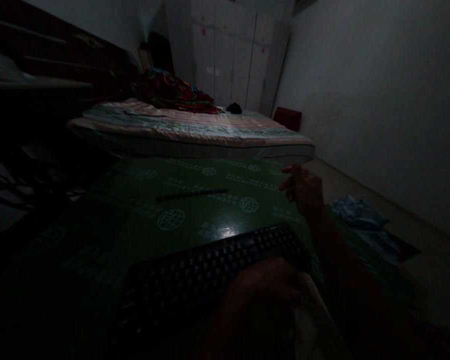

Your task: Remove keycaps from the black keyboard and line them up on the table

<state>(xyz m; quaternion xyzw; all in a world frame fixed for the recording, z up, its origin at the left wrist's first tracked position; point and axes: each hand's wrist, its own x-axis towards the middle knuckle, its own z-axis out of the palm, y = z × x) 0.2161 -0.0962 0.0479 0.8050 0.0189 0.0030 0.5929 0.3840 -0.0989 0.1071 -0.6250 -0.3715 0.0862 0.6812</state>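
The keyboard (189, 275) lies keys-up at six o'clock on the green table (195, 227), long axis half-past-eight to half-past-two; left hand (270, 281) over its near edge, fingers too dark to tell; right hand (305, 192) at three, fingers apart; wardrobe (223, 65) at twelve, contents hidden

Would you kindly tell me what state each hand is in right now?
Left hand: at the keyboard, too dark to tell if open or closed.
Right hand: partly open, fingers bent, nothing visibly held.

a keyboard (195, 271) lies on the table (206, 216) before a strip (192, 194); behind, a bed (195, 129).
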